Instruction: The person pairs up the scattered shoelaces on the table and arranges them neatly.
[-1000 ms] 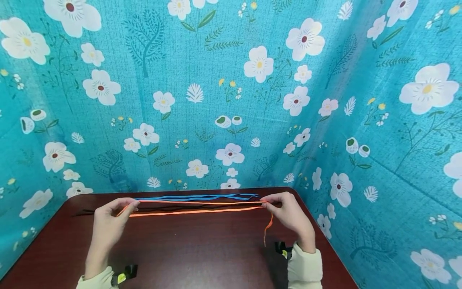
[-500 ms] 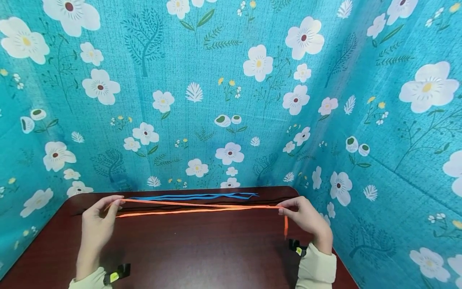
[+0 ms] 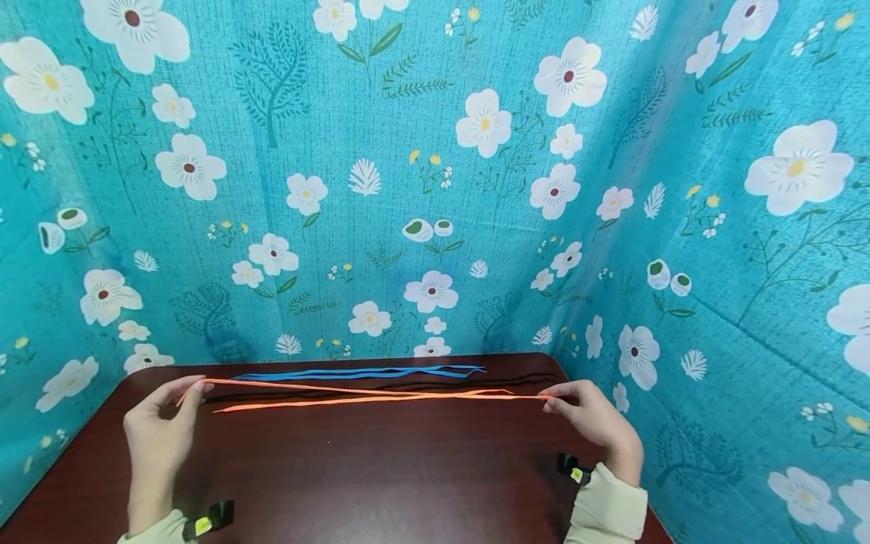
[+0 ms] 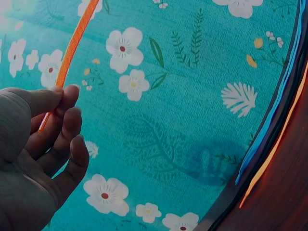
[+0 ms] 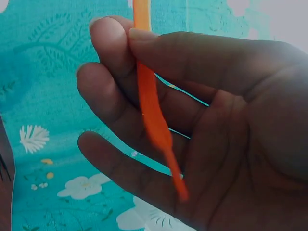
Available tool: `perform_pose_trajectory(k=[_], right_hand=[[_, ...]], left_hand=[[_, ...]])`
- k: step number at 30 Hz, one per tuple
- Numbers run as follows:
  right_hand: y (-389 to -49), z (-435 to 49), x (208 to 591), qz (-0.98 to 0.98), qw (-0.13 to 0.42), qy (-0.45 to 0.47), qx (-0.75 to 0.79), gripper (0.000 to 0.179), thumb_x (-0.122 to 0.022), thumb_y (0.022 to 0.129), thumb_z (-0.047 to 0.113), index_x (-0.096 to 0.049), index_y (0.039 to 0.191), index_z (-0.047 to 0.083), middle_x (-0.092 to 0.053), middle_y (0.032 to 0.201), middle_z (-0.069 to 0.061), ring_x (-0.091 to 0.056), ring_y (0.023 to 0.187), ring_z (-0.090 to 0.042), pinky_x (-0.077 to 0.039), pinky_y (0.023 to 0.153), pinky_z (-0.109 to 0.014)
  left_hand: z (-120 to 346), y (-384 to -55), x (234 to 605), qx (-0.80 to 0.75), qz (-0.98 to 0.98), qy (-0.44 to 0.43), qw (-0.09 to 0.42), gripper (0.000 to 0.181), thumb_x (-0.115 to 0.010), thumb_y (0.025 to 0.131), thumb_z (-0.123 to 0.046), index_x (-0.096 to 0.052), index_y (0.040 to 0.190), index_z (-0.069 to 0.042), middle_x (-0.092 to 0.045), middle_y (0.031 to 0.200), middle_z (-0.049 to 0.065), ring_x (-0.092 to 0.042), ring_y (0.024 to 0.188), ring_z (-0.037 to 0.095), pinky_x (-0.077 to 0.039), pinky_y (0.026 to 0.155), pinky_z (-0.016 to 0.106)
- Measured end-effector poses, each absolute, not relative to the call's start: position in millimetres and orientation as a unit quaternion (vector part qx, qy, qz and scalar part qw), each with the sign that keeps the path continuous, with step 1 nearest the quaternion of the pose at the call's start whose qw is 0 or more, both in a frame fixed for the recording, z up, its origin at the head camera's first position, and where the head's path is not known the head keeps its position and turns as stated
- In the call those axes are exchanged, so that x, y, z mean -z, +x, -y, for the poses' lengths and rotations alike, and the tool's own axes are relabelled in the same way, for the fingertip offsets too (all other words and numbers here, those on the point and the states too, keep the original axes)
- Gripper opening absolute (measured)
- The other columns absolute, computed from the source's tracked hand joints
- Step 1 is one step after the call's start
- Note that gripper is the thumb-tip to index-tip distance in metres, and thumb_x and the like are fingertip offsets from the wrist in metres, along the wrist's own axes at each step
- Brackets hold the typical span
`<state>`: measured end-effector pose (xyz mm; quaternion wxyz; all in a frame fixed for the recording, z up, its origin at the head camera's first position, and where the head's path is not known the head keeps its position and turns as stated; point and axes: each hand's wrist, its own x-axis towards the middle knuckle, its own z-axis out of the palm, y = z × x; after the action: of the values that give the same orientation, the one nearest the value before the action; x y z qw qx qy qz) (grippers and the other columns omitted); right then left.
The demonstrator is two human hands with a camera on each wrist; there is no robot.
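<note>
An orange shoelace [image 3: 272, 384] is stretched across above the table between my two hands. My left hand [image 3: 159, 434] pinches it near one end between thumb and index finger, and a short tip [image 4: 44, 121] pokes out below the thumb. On the other side my right hand [image 3: 601, 427] pinches the lace near its other end. In the right wrist view its narrow tip [image 5: 177, 175] hangs down across the fingers. A second orange shoelace [image 3: 306, 404] lies on the table, crossing beneath the held one in the head view.
Blue shoelaces [image 3: 340, 373] lie along the back of the dark brown table [image 3: 381, 476]. Dark laces [image 3: 519, 378] stretch between the blue and orange ones. A teal flowered cloth [image 3: 381, 249] hangs behind the table and on its right side.
My hands have moved apart, the left one leftward and the right one rightward. The tail that hung below my right hand has shortened and no longer shows in the head view.
</note>
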<state>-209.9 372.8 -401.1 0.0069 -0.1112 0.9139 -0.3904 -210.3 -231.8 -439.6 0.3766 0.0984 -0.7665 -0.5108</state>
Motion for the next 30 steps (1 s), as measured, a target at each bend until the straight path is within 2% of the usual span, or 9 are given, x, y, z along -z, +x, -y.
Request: perform_pose_trajectory(k=[5, 8, 15, 23, 27, 30], right_hand=[[-208, -379, 404, -0.913, -0.002, -0.099, 0.395, 0.023, -0.059, 0.102, 0.010, -0.073, 0.117, -0.003, -0.075, 0.098, -0.011, -0.063, 0.087, -0.017, -0.050, 0.070, -0.028], [-206, -382, 406, -0.912, 0.001, -0.091, 0.399, 0.023, -0.059, 0.103, 0.008, -0.072, 0.117, -0.004, -0.075, 0.098, -0.011, -0.064, 0.088, -0.020, -0.052, 0.073, -0.029], [-208, -388, 411, -0.915, -0.007, -0.048, 0.401, 0.021, -0.064, 0.100, 0.011, -0.074, 0.114, -0.001, -0.075, 0.099, -0.012, -0.066, 0.088, -0.020, -0.054, 0.075, -0.033], [-216, -398, 419, -0.914, -0.093, 0.031, 0.394, 0.028, -0.073, 0.096, 0.030, -0.078, 0.104, 0.004, -0.075, 0.093, -0.009, -0.062, 0.083, -0.023, -0.052, 0.066, -0.032], [-223, -399, 425, -0.911, -0.106, 0.040, 0.398, 0.033, -0.071, 0.097, 0.035, -0.077, 0.108, 0.005, -0.075, 0.096, -0.012, -0.063, 0.084, -0.023, -0.053, 0.069, -0.032], [-230, -400, 429, -0.913, -0.101, 0.035, 0.394, 0.031, -0.066, 0.100, 0.030, -0.075, 0.115, 0.004, -0.074, 0.104, -0.015, -0.064, 0.087, -0.024, -0.054, 0.074, -0.034]], left_hand=[[239, -208, 441, 0.508, 0.763, 0.144, 0.373, 0.030, -0.076, 0.093, -0.023, -0.075, 0.111, 0.001, -0.058, 0.078, -0.037, -0.056, 0.075, -0.010, -0.042, 0.067, 0.005], [241, -207, 442, 0.510, 0.755, 0.172, 0.376, 0.036, -0.079, 0.090, -0.029, -0.075, 0.109, 0.001, -0.056, 0.076, -0.036, -0.054, 0.073, -0.007, -0.040, 0.066, 0.007], [246, -209, 445, 0.527, 0.728, 0.181, 0.400, 0.031, -0.077, 0.092, -0.025, -0.076, 0.109, 0.002, -0.059, 0.076, -0.032, -0.058, 0.069, -0.008, -0.043, 0.063, 0.005], [252, -219, 446, 0.486, 0.772, 0.160, 0.377, 0.028, -0.069, 0.098, -0.023, -0.075, 0.115, -0.002, -0.054, 0.080, -0.036, -0.053, 0.072, -0.009, -0.040, 0.061, 0.006], [258, -225, 445, 0.463, 0.797, 0.148, 0.359, 0.028, -0.070, 0.098, -0.026, -0.076, 0.115, -0.005, -0.053, 0.080, -0.034, -0.051, 0.073, -0.004, -0.039, 0.059, 0.010], [263, -230, 445, 0.454, 0.810, 0.143, 0.342, 0.030, -0.071, 0.097, -0.029, -0.076, 0.114, -0.005, -0.054, 0.083, -0.031, -0.050, 0.075, -0.003, -0.040, 0.062, 0.010]])
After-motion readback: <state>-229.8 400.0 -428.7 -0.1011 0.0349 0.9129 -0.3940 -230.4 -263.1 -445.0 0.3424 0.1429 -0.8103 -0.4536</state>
